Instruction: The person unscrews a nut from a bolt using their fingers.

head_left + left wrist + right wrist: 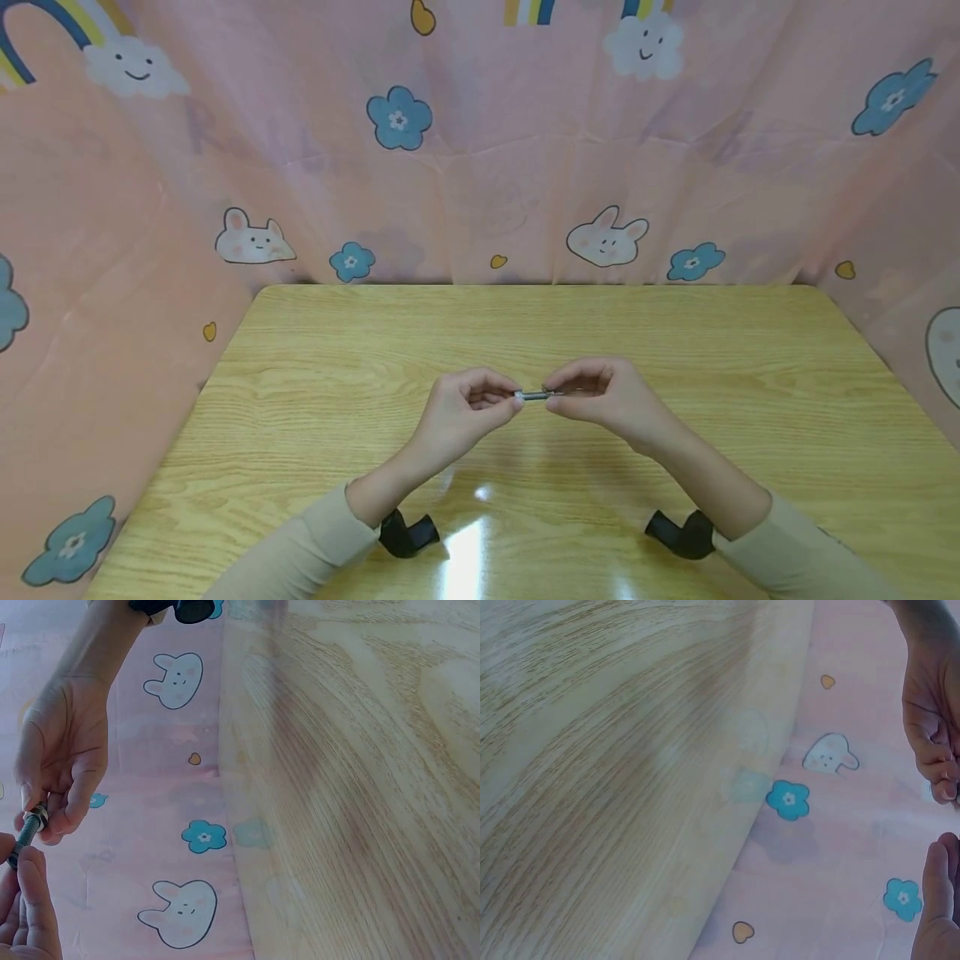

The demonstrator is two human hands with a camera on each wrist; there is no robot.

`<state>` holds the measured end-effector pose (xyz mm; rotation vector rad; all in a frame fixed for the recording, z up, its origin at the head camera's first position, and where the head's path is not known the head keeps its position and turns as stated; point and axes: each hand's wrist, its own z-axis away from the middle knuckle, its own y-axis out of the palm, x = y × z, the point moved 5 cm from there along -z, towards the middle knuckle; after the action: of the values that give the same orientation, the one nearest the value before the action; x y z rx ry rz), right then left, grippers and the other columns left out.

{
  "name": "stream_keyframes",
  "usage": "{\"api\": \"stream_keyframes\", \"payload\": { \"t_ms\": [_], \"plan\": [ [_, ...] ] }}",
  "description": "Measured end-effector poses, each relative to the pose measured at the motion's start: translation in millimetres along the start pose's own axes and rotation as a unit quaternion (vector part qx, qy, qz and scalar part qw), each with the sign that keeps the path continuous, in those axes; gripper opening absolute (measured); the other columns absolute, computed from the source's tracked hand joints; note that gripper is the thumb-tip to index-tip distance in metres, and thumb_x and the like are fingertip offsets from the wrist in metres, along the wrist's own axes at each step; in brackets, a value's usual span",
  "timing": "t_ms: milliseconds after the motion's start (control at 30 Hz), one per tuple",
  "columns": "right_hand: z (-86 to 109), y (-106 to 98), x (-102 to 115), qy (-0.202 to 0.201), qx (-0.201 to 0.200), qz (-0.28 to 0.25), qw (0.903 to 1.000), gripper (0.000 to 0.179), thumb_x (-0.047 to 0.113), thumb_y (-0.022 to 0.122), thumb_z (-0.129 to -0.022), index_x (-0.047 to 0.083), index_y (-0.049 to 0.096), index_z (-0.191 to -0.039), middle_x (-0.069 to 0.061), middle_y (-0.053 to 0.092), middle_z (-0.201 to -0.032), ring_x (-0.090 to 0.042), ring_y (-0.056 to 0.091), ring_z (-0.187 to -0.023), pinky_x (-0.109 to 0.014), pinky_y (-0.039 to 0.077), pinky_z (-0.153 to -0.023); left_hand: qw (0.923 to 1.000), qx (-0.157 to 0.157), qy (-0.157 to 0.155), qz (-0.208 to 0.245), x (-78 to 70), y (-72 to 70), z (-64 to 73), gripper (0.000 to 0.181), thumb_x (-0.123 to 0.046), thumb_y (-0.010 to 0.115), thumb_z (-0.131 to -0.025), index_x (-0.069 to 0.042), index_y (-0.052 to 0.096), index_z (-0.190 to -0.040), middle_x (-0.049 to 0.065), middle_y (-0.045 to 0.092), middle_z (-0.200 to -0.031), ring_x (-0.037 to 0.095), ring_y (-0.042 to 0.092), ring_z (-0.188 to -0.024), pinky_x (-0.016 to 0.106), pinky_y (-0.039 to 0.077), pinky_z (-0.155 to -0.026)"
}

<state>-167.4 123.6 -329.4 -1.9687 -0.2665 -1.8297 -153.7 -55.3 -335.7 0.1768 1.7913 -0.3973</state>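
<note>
A metal bolt (pixel 536 396) with a threaded shank lies level between the two hands, held up over the table. My left hand (pixel 465 408) pinches its left end between thumb and fingertips. At the other end, the thumb and fingers of my right hand (pixel 615 404) pinch a shiny metal nut (pixel 41 816) around the shank. The left wrist view shows the bare thread (pixel 28 829) between both sets of fingertips. In the right wrist view the hands reach in at the right edge, with the bolt out of sight.
A light wood-grain table (pixel 360 333) spreads under both hands. Behind it and at its sides hangs a pink printed cloth (pixel 480 192). Black wrist-worn devices (pixel 408 535) sit by both sleeves, low over the table. Bright reflections show on the near tabletop.
</note>
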Motion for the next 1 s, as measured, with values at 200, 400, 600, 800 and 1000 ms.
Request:
{"api": "stream_keyframes", "payload": {
  "t_ms": [200,400,600,800,1000],
  "plan": [
    [0.2,-0.4,2.3,-0.007,0.001,0.008,0.9999,0.033,0.005,0.07,-0.082,-0.009,0.06,-0.11,-0.017,0.062,-0.101,-0.019,0.064,-0.087,-0.031,0.055,-0.075,1.0,-0.007,0.004,-0.005,-1.0,-1.9,-0.8,0.014,-0.007,0.067,-0.086,0.001,0.067,-0.097,0.01,0.067,-0.087,0.014,0.064,-0.074,0.027,0.055,-0.065],
    [-1.0,2.6,0.0,0.029,0.022,0.019,0.9992,0.029,0.013,0.064,-0.089,-0.01,0.062,-0.106,-0.017,0.067,-0.092,-0.019,0.067,-0.08,-0.032,0.055,-0.076,0.9999,-0.009,0.001,-0.006,-1.2,-3.7,-0.8,0.013,-0.006,0.067,-0.085,0.001,0.067,-0.096,0.01,0.068,-0.087,0.014,0.064,-0.075,0.027,0.055,-0.067],
    [0.3,2.5,1.5,-0.006,0.029,0.015,0.9994,0.031,0.003,0.069,-0.082,-0.01,0.061,-0.109,-0.018,0.062,-0.101,-0.019,0.065,-0.085,-0.031,0.055,-0.075,1.0,-0.005,0.007,-0.005,-2.1,-3.4,-0.8,0.013,-0.006,0.067,-0.085,0.002,0.067,-0.096,0.011,0.068,-0.087,0.014,0.064,-0.075,0.027,0.055,-0.067],
    [-0.6,4.3,1.3,-0.008,0.047,0.021,0.9986,0.031,0.009,0.065,-0.088,-0.008,0.059,-0.113,-0.021,0.063,-0.099,-0.019,0.065,-0.084,-0.033,0.055,-0.076,1.0,-0.006,0.003,-0.006,-1.3,-3.4,-1.1,0.013,-0.007,0.067,-0.086,0.001,0.067,-0.096,0.009,0.067,-0.087,0.014,0.064,-0.075,0.027,0.055,-0.067],
    [-0.8,1.4,1.8,-0.013,0.021,0.034,0.9991,0.02,0.008,0.068,-0.085,-0.005,0.066,-0.1,-0.015,0.065,-0.092,-0.02,0.066,-0.081,-0.034,0.056,-0.074,0.9999,0.0,0.011,-0.003,-2.7,-2.5,-0.8,0.013,-0.005,0.067,-0.085,0.002,0.067,-0.096,0.011,0.067,-0.087,0.015,0.064,-0.075,0.028,0.055,-0.067]
  ]
}}
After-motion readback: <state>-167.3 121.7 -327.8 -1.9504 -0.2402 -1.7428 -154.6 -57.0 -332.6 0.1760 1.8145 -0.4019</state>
